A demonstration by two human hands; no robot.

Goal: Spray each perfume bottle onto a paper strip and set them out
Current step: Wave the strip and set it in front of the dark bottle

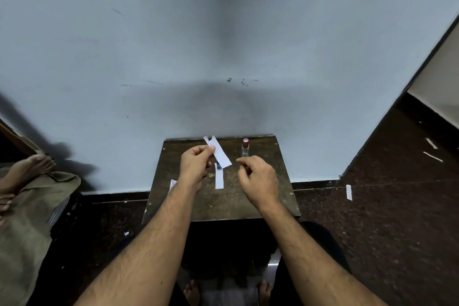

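Note:
My left hand pinches a white paper strip and holds it tilted above the small dark wooden table. My right hand hovers just right of the strip, fingers loosely curled with nothing in them. A clear perfume bottle with a pink cap stands upright at the table's far right. A second paper strip lies flat in the middle. A small dark bottle peeks out at its top end, mostly hidden. Another strip shows at the left, partly behind my left forearm.
The table stands against a pale blue wall. Loose paper strips lie on the dark floor to the right. Another person's bare foot and a brown cloth are at the left. My own feet show below the table.

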